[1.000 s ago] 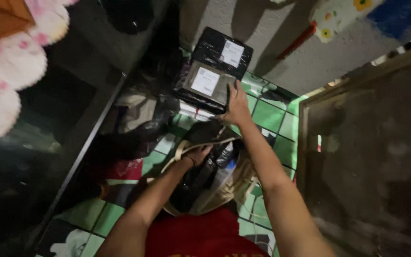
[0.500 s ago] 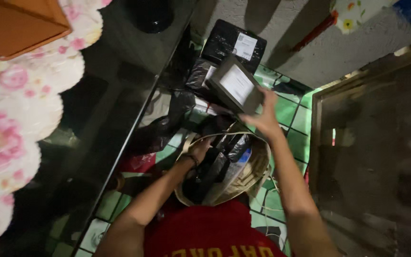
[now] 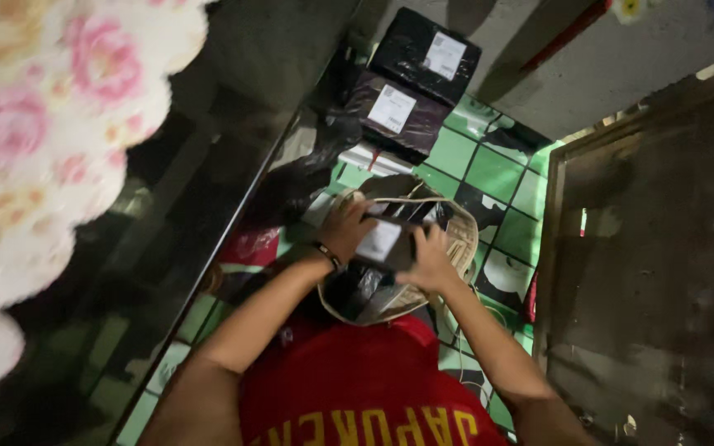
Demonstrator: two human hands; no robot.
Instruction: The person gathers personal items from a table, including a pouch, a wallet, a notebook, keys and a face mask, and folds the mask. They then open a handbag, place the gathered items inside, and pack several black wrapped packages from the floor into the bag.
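Both hands (image 3: 390, 239) now hold the parcel (image 3: 383, 242) over the basket (image 3: 463, 235).

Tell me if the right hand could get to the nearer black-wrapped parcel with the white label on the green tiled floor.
Probably yes, once freed. The right hand and left hand both hold a small dark parcel over the woven basket. The nearer black-wrapped parcel lies just beyond the basket, nothing standing between.
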